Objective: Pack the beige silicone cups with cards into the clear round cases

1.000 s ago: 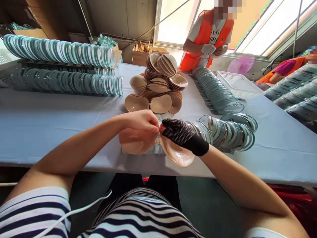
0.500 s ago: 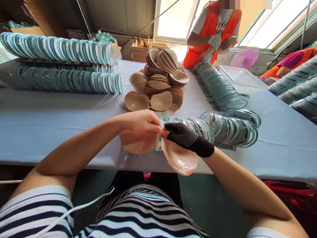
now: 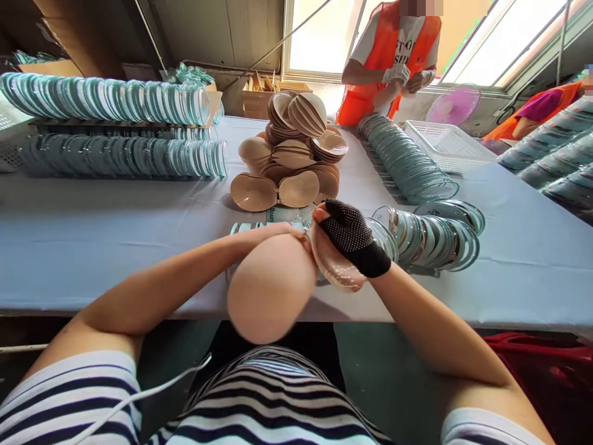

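Both hands [image 3: 319, 238] grip cups [image 3: 273, 284] — over table edge [image 3: 139, 306].

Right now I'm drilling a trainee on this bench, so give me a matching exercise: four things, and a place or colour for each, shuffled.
Things:
1 glove
2 fan
3 basket
4 cup pile

Places or colours:
A pink, by the window
B black, on the right hand
C tan, mid-table
D white, far right of the table

Pairs: 1-B, 2-A, 3-D, 4-C
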Motion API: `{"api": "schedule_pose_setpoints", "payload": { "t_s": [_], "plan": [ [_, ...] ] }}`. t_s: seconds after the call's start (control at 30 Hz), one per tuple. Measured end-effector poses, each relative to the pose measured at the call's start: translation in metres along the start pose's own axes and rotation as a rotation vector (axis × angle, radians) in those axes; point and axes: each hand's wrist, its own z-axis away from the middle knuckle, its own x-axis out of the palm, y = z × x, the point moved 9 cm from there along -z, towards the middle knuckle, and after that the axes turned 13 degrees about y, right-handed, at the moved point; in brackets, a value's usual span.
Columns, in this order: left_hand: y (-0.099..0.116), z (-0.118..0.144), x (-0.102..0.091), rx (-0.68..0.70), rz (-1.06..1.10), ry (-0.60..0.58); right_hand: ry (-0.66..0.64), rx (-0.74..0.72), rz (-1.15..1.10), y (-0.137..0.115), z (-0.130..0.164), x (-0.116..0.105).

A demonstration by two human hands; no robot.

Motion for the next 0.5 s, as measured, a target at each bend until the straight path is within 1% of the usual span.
{"api": "schedule_pose_setpoints", "payload": {
  "t_s": [0.07, 0.13, 0.2, 0.23, 0.27, 0.3, 0.33, 0.37, 0.4, 0.43, 0.47, 0.5],
  "plan": [
    [0.003, 0.000, -0.004, -0.006, 0.146, -0.004, 0.013, -0.060, 0.054, 0.001, -0.011, -0.009],
    [0.003, 0.000, 0.000, -0.029, 0.278, -0.046, 0.007, -0.078, 0.060, 0.001, -0.017, -0.015],
    [0.001, -0.001, 0.006, -0.052, 0.309, -0.047, 0.004, -0.073, 0.021, -0.005, -0.019, -0.020],
    [0.000, -0.004, 0.006, -0.057, 0.307, -0.002, -0.001, -0.072, -0.003, -0.010, -0.019, -0.023],
    [0.000, -0.007, 0.002, -0.044, 0.297, 0.084, -0.011, -0.075, -0.016, -0.018, -0.019, -0.026],
    [0.003, -0.008, -0.005, -0.004, 0.271, 0.189, -0.031, -0.087, -0.005, -0.027, -0.019, -0.029],
    [0.009, -0.009, -0.013, 0.064, 0.227, 0.289, -0.058, -0.113, 0.030, -0.037, -0.020, -0.032],
    [0.020, -0.007, -0.019, 0.156, 0.164, 0.366, -0.092, -0.150, 0.072, -0.048, -0.021, -0.035],
    [0.032, -0.005, -0.023, 0.257, 0.090, 0.408, -0.128, -0.192, 0.111, -0.059, -0.022, -0.038],
    [0.043, -0.002, -0.022, 0.343, 0.030, 0.397, -0.158, -0.230, 0.135, -0.068, -0.024, -0.042],
    [0.052, 0.001, -0.017, 0.395, 0.008, 0.331, -0.181, -0.254, 0.144, -0.074, -0.027, -0.045],
    [0.057, 0.002, -0.010, 0.406, 0.034, 0.235, -0.192, -0.259, 0.139, -0.078, -0.032, -0.049]
  ]
}}
